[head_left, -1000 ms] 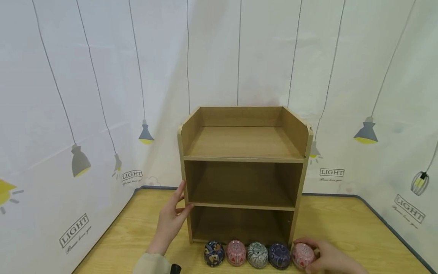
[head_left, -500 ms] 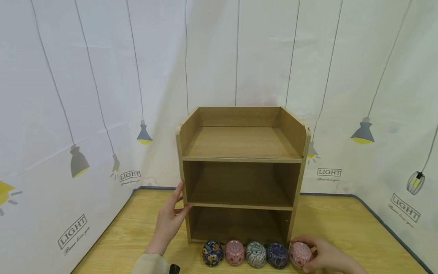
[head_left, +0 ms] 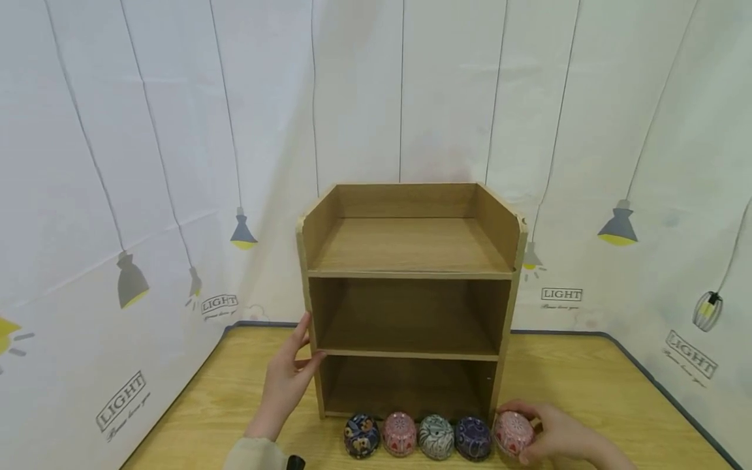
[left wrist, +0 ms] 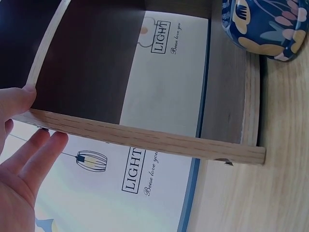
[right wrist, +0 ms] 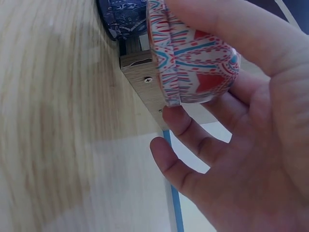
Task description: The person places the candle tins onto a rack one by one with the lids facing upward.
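Observation:
A three-tier wooden shelf unit (head_left: 408, 274) stands on the table. My left hand (head_left: 301, 352) rests against its left side panel (left wrist: 145, 140), thumb (left wrist: 17, 99) on the front edge, fingers straight. Five patterned round tins line up in front of the shelf: dark blue floral (head_left: 361, 435), pink (head_left: 399, 433), grey-green (head_left: 436, 437), purple (head_left: 472, 438) and a second pink tin (head_left: 513, 433) at the right end. My right hand (head_left: 543, 434) grips that last pink tin (right wrist: 193, 58), fingers (right wrist: 188, 128) curled round it; it touches the purple tin (right wrist: 128, 17).
The wooden tabletop (head_left: 587, 391) has a dark blue rim and is walled on three sides by white cloth printed with lamps (head_left: 617, 225). All three shelf levels hold nothing. The blue floral tin (left wrist: 263, 24) sits close to the shelf's foot.
The view has drifted slightly, shifting everything a little left. Both hands stay where they were, the left on the shelf side, the right on the pink tin.

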Demonstrator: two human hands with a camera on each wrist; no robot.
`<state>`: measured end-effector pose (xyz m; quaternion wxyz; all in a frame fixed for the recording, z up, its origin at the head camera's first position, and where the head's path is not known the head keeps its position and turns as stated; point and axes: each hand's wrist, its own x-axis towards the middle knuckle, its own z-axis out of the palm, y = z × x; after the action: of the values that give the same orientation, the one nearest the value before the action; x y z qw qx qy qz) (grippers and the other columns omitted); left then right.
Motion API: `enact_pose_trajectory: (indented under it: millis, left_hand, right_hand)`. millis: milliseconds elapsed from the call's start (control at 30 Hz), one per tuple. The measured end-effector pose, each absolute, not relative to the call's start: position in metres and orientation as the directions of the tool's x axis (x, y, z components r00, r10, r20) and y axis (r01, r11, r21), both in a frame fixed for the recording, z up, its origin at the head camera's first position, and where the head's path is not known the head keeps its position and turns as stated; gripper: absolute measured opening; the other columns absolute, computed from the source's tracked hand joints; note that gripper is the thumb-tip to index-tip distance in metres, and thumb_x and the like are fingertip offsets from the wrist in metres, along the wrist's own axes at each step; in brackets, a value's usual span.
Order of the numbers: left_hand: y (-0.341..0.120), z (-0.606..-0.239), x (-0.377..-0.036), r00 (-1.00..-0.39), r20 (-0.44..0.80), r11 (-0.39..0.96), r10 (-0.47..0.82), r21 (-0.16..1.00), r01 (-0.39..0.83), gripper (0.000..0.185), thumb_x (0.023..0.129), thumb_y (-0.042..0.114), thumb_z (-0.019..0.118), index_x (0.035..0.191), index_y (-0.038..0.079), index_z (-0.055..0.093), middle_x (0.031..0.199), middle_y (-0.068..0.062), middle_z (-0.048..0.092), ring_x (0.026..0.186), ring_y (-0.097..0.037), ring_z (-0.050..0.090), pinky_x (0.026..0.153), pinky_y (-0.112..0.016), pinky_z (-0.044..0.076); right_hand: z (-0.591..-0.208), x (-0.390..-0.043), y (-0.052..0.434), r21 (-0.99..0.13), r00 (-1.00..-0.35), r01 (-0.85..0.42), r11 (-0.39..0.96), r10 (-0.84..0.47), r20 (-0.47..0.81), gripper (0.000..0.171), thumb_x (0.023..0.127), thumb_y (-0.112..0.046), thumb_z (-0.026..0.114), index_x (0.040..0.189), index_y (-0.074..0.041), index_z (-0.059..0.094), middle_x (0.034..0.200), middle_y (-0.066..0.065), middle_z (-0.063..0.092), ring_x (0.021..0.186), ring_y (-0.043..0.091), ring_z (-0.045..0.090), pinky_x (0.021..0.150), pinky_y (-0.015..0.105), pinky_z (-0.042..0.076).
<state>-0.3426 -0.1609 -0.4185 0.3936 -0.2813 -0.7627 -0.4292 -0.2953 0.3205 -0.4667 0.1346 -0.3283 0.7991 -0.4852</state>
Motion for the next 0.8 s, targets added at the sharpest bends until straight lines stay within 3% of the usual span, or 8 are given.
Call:
enact_pose_trajectory:
  millis: [233, 467, 800]
  left_hand:
    - [-0.162, -0.419, -0.341, -0.549, 0.831, 0.481, 0.089, 0.447, 0.755, 0.083, 0.079, -0.009, 0.074, 0.15, 0.015, 0.039, 0.141, -0.014, 0.049, 0.107, -0.032, 0.061, 0.065, -0.027, 0.059]
    - [-0.163, -0.418, -0.342, -0.55, 0.831, 0.48, 0.088, 0.448, 0.754, 0.083, 0.079, -0.009, 0.075, 0.15, 0.015, 0.039, 0.142, -0.015, 0.049, 0.107, -0.032, 0.061, 0.065, -0.027, 0.059]
    - [-0.162, -0.417, -0.341, -0.567, 0.82, 0.486, 0.085, 0.462, 0.742, 0.082, 0.08, -0.006, 0.075, 0.15, 0.016, 0.039, 0.141, -0.015, 0.05, 0.107, -0.032, 0.062, 0.065, -0.027, 0.059]
  right_hand:
    - [-0.458, -0.292, 0.321, -0.838, -0.761, -0.417, 0.353, -0.639, 0.11, 0.063, 0.074, -0.004, 0.076, 0.129, 0.01, 0.05, 0.112, 0.008, 0.059, 0.092, 0.011, 0.058, 0.072, 0.029, 0.056]
    - [-0.453, -0.292, 0.321, -0.824, -0.782, -0.405, 0.397, -0.617, 0.087, 0.063, 0.072, -0.006, 0.078, 0.129, 0.005, 0.052, 0.11, 0.011, 0.059, 0.09, 0.013, 0.058, 0.069, 0.029, 0.055]
    - [-0.442, -0.291, 0.318, -0.817, -0.763, -0.439, 0.374, -0.636, 0.119, 0.062, 0.072, -0.005, 0.077, 0.126, 0.01, 0.051, 0.11, 0.009, 0.059, 0.089, 0.013, 0.058, 0.068, 0.029, 0.055]
